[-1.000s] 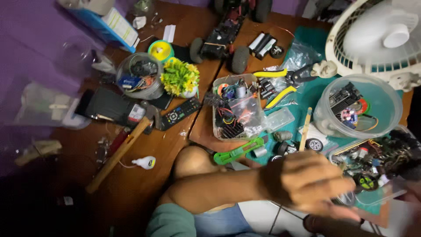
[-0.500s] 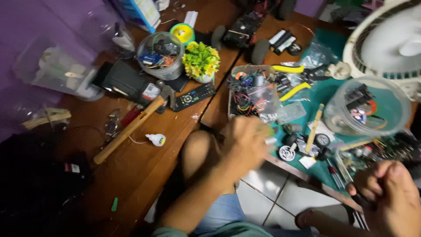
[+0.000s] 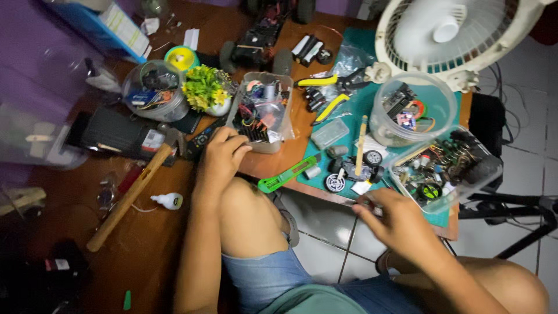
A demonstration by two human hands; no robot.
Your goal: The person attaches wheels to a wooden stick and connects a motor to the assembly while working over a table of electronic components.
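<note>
- Wooden-handled hammer (image 3: 131,195): lies aslant on the brown table (image 3: 151,256), head at 1 o'clock.
- Small white glue bottle (image 3: 168,201): just right of the hammer handle.
- Left hand (image 3: 221,157): fingers curled loosely, holding nothing I can see, fingertips at the clear rectangular box (image 3: 261,110) of wires, which sits at its 1 o'clock.
- Green utility knife (image 3: 288,173): at 3 o'clock of the left hand.
- Right hand (image 3: 395,218): blurred, grip cannot be told; clear tub of parts (image 3: 444,168) at its 1 o'clock.

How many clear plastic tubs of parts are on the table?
4: round tub by the flowers, rectangular tub at the left hand, round tub under the fan, rectangular tub far right.
</note>
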